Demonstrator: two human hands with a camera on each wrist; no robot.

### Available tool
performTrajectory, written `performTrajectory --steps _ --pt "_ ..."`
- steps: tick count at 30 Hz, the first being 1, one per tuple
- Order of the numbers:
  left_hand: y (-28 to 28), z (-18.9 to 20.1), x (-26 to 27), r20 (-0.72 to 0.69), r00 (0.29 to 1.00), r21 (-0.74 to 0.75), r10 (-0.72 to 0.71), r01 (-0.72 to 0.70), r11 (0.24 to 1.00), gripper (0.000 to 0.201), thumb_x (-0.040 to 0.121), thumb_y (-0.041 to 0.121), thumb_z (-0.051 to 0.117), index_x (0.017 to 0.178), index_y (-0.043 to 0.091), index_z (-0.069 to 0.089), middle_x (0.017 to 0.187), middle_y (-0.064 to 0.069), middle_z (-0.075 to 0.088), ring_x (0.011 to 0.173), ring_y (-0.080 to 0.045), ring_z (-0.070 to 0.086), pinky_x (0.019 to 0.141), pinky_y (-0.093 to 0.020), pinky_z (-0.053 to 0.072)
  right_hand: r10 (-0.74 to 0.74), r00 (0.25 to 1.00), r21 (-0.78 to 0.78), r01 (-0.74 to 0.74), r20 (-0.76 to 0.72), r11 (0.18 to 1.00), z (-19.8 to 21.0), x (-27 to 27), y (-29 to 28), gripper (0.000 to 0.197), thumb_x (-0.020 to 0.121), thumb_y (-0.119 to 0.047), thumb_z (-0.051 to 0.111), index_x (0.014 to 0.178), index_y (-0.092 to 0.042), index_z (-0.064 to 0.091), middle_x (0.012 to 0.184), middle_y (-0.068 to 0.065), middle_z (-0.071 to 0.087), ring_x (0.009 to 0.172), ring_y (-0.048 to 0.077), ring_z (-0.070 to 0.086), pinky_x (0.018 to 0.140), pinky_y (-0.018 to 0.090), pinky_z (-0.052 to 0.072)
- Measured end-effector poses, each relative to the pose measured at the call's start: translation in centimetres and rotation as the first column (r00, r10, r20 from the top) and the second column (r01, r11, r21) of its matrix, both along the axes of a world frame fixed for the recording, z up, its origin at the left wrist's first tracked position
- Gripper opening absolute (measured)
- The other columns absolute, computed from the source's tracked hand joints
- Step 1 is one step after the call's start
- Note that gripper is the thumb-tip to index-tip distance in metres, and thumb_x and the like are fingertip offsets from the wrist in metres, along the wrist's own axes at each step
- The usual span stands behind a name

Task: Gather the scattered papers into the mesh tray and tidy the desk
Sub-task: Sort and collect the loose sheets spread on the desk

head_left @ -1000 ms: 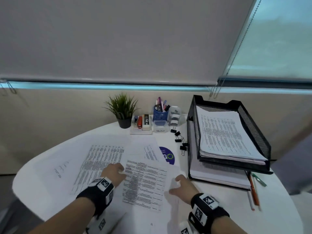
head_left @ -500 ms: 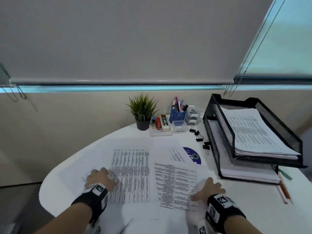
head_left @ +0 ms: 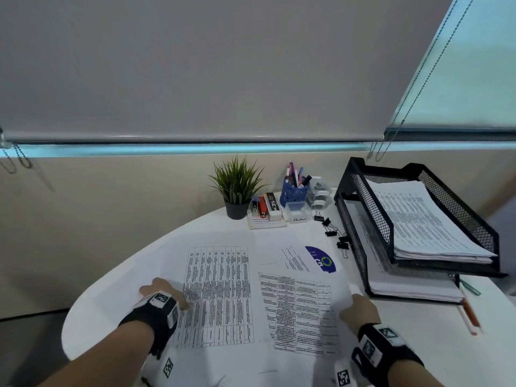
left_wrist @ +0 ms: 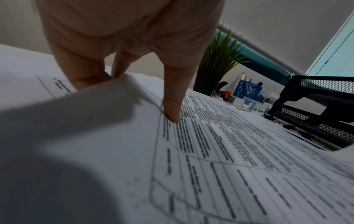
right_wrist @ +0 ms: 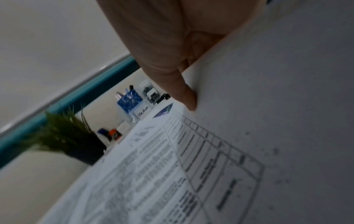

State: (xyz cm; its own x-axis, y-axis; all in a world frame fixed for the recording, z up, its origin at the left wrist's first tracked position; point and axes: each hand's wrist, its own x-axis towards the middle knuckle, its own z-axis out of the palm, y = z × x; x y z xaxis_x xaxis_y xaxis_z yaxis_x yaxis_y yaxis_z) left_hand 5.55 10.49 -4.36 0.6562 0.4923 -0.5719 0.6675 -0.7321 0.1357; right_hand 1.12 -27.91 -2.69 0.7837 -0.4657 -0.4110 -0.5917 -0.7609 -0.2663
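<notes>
Several printed sheets lie overlapped on the white round table [head_left: 117,297]. A wide table-grid sheet [head_left: 220,294] sits at the left, with a smaller text sheet [head_left: 298,311] to its right. My left hand [head_left: 164,290] is at the grid sheet's left edge. In the left wrist view its thumb [left_wrist: 172,106] presses on the print while its fingers [left_wrist: 86,78] go under the raised edge. My right hand [head_left: 357,305] holds the right edge of the papers, thumb [right_wrist: 186,97] on top and fingers hidden below. The black two-tier mesh tray [head_left: 371,219] stands at the right, with paper stacks in both tiers.
At the back stand a potted plant [head_left: 236,191], a stapler tray [head_left: 265,212], a blue pen cup [head_left: 296,191] and a clear box marked Medium [head_left: 298,212]. Binder clips [head_left: 332,233] lie beside the tray. A purple disc [head_left: 322,259] peeks from under the papers. Pencils [head_left: 469,314] lie at the right.
My left hand has slid left, from the middle sheets to the grid sheet's left edge. My right hand has shifted to the right edge of the papers. The head view has turned left.
</notes>
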Motion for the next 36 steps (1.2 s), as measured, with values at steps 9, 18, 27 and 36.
performTrajectory --steps 9,18,27,36 --pt "0.3 -0.7 -0.2 0.191 0.977 -0.251 0.090 -0.041 0.967 0.061 0.077 0.022 0.072 0.125 -0.002 0.045 0.105 -0.015 0.059 0.099 -0.031 0.058 0.080 -0.033 0.048 -0.048 0.937 0.184 -0.018 0.345 0.983 4.7 1.8 -2.2 0.009 0.084 -0.005 0.057 0.092 -0.003 0.061 0.090 0.016 0.063 0.080 0.027 0.057 0.070 0.032 0.045" --pt "0.0 -1.0 -1.7 0.326 0.942 -0.395 0.084 0.055 0.917 0.052 0.084 0.025 0.068 0.128 0.004 0.051 0.126 -0.015 0.058 0.114 -0.031 0.054 0.091 -0.034 0.041 -0.083 0.794 0.191 -0.042 0.603 0.981 12.6 3.4 -2.5 0.028 0.089 -0.012 0.056 0.116 -0.007 0.060 0.107 0.012 0.065 0.091 0.027 0.058 0.081 0.034 0.045" --pt "-1.4 -0.9 -2.9 0.346 0.882 -0.635 0.320 -0.031 0.772 0.043 0.085 -0.005 0.057 0.128 0.000 0.052 0.127 -0.019 0.057 0.112 -0.036 0.056 0.090 -0.040 0.045 -0.261 0.600 0.297 0.041 0.756 0.954 15.7 2.3 -1.4 0.007 0.089 -0.015 0.053 0.096 -0.014 0.056 0.092 0.009 0.060 0.088 0.033 0.059 0.082 0.045 0.051" --pt "-2.7 -0.3 -3.4 0.327 0.899 -0.633 0.293 -0.022 0.774 0.041 0.084 -0.003 0.056 0.126 0.001 0.054 0.124 -0.019 0.058 0.104 -0.033 0.056 0.088 -0.039 0.044 -0.420 0.547 0.473 0.049 0.724 0.880 14.9 1.2 -1.4 0.014 0.085 -0.013 0.056 0.099 -0.009 0.057 0.097 0.010 0.062 0.087 0.028 0.058 0.078 0.040 0.050"
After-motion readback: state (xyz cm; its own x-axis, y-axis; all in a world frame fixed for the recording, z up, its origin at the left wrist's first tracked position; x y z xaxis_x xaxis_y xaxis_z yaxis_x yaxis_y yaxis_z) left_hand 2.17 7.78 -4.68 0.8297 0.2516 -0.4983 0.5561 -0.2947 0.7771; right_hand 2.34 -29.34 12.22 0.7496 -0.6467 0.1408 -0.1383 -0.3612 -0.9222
